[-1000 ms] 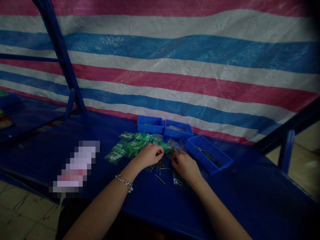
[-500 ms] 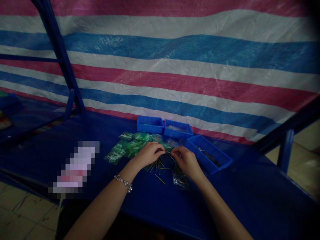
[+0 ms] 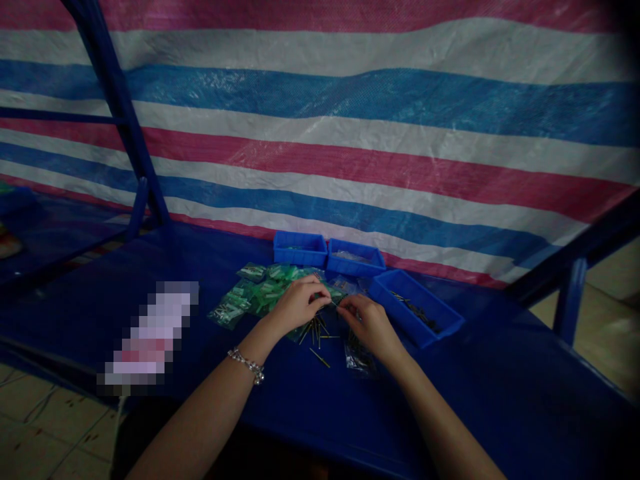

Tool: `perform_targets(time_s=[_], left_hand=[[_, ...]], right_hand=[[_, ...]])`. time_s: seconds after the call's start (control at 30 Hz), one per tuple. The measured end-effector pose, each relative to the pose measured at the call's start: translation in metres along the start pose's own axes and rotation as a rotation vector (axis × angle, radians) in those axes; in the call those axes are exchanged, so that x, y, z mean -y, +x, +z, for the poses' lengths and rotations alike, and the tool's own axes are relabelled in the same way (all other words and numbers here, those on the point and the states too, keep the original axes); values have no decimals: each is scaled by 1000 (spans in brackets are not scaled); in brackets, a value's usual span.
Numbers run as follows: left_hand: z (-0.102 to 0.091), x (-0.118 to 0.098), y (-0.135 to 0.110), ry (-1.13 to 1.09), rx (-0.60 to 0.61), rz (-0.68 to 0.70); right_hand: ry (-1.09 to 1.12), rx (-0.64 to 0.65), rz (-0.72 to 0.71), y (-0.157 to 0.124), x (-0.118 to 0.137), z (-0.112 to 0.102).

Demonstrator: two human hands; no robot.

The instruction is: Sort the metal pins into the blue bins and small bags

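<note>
Pinching narrowly near the centre of the frame, the bare left hand (image 3: 299,304) and the bare right hand (image 3: 369,325) appear to hold one thin, pale, metallic-looking rod (image 3: 335,304) between their fingertips (its ends are hidden by the fingers). Just below, slim brass-and-dark metal rods (image 3: 314,329) lie in a loose fan on the smooth blue tabletop (image 3: 310,413), near a clear plastic bag (image 3: 359,364) below the right hand. Green-tinted clear plastic packets (image 3: 259,295) spread left of centre; a long blue rectangular plastic bin (image 3: 400,317) with dark pieces sits right of centre. So slight a hold means the thin rod could slip if either pinch loosens, and among the fan it might be hard to pick out. Lowering the right hand carelessly could also drag the bag.
</note>
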State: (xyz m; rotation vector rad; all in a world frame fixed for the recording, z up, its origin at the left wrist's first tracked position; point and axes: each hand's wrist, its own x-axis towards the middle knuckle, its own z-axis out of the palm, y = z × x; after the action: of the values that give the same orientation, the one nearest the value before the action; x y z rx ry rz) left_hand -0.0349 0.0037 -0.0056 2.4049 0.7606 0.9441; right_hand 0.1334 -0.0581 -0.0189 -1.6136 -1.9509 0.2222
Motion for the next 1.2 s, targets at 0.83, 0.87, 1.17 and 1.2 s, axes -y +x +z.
perform_targets(time_s=[0.83, 0.87, 1.17, 1.2], left_hand=[[3, 11, 1, -23, 37, -128], [3, 11, 1, -20, 45, -125], [1, 7, 2, -60, 26, -90], [2, 8, 2, -57, 31, -90]], right_hand=[[53, -183, -112, -1, 0, 0], [55, -195, -112, -1, 0, -1], [-5, -53, -94, -2, -4, 5], [-7, -58, -94, -2, -4, 5]])
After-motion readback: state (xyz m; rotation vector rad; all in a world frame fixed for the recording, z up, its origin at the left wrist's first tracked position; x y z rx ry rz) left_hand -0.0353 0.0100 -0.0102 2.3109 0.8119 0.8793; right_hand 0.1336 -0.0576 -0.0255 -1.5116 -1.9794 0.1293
